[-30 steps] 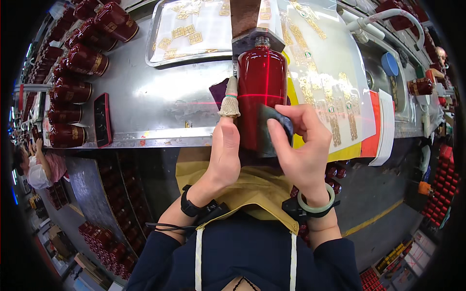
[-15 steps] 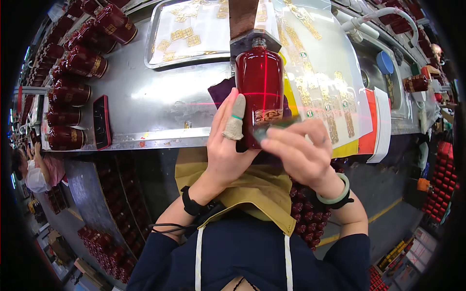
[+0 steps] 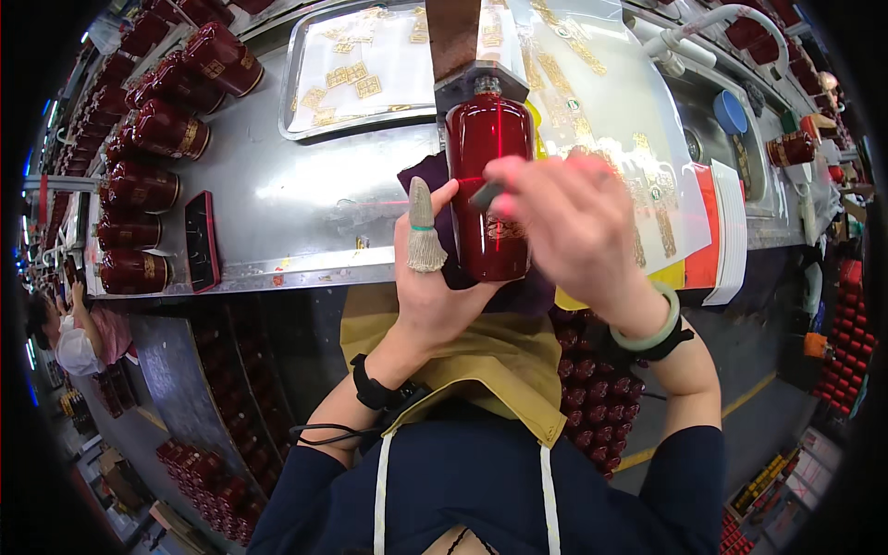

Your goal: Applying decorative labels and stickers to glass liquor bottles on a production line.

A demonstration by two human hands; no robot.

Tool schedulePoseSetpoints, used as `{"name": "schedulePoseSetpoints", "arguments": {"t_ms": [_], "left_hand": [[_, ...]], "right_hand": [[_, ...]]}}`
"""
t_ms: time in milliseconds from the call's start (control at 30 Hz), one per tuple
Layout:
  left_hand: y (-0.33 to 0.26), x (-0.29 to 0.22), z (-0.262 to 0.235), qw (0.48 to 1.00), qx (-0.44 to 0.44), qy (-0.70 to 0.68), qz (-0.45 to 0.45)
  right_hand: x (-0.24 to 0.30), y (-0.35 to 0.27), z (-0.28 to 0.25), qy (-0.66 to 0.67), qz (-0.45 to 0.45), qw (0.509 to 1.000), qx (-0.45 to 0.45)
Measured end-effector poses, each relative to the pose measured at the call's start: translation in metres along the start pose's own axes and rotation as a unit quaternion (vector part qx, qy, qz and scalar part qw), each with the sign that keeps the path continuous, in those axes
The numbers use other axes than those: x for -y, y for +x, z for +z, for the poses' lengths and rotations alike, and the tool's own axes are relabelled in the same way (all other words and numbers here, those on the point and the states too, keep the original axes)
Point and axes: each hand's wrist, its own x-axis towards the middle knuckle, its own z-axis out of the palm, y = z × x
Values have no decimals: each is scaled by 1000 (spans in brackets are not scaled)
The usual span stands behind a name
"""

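Note:
A dark red glass bottle lies on its back on a purple cloth, its neck at a metal stop. Red laser lines cross it, and a gold decal shows near its base. My left hand steadies the bottle from its left side, thumb by the base; one finger wears a grey fabric sleeve with a green band. Over the bottle's middle, my right hand pinches a small dark flat piece, like a scraper. Motion blurs the right fingers, which partly cover the bottle's right side.
A metal tray with gold decals on white paper stands behind. To the right lies a translucent sheet with long gold decals, beside a sink. Red bottles line the left, near a phone. Another person is far left.
My right hand has moved up with the dark piece, from the bottle's base to its middle, uncovering the lower end. My left hand has shifted slightly, its sleeved finger now off the glass.

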Motion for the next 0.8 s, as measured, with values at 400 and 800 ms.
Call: {"name": "schedulePoseSetpoints", "arguments": {"t_ms": [400, 800], "left_hand": [[3, 5, -5, 989, 25, 81, 121], [8, -28, 13, 949, 33, 284, 133]], "right_hand": [[-26, 5, -28, -60, 54, 994, -71], [-22, 10, -35, -26, 107, 988, -109]]}}
